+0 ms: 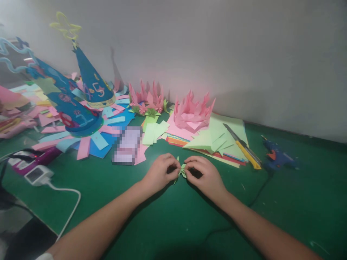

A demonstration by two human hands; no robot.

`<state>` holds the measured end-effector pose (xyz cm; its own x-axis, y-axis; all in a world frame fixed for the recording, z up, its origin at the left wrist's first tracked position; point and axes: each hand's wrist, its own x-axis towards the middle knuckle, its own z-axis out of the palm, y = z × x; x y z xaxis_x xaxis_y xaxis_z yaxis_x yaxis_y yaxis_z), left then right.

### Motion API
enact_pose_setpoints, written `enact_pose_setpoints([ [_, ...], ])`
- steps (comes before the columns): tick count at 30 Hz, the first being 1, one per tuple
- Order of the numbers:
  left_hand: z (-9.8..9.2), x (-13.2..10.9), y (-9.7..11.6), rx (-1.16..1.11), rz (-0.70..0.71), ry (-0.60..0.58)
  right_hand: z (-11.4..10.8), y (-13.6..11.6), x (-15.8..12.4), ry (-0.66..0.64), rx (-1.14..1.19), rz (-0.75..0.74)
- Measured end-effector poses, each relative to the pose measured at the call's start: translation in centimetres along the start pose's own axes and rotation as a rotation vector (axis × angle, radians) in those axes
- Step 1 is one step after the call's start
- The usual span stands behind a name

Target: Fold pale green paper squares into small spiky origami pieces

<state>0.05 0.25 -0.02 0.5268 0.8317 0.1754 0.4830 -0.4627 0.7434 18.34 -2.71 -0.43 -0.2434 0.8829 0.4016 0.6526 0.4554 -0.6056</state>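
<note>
My left hand [163, 169] and my right hand [204, 171] meet over the green table, thumbs and fingertips pinched on a small folded green paper piece [182, 170]. Its pointed, leaf-like tips stick out above and below the fingers; part of it is hidden by them. Just beyond my hands lies a stack of coloured paper [233, 126] with a pale green sheet on top. A pink paper crown [193, 113] stands on the stack. Farther left is another pink crown [148, 95], trimmed with green leaves and pink flowers along its base.
A yellow utility knife [248, 153] lies on the paper, blade out. Right of it is a blue glue gun [279, 155] with a cord. Blue cone hats [93, 81], a blurred-out phone [127, 146], and a purple power strip [38, 160] with a white charger [39, 175] occupy the left.
</note>
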Motion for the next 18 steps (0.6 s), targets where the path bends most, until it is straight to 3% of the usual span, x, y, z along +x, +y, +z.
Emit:
enact_pose_setpoints([
  [3,-0.1,0.0,0.0,0.109,0.140,0.033,0.0,0.0,0.0,-0.028,-0.015,-0.011],
  [8,-1.0,0.4,0.0,0.182,0.303,-0.080,0.0,0.0,0.1,-0.050,-0.017,-0.002],
  [14,-1.4,0.4,0.0,0.287,0.327,-0.090,0.0,0.0,0.2,-0.054,-0.005,0.006],
  [18,-1.1,0.1,-0.1,0.261,0.290,-0.036,0.0,0.0,0.2,-0.045,-0.010,0.005],
])
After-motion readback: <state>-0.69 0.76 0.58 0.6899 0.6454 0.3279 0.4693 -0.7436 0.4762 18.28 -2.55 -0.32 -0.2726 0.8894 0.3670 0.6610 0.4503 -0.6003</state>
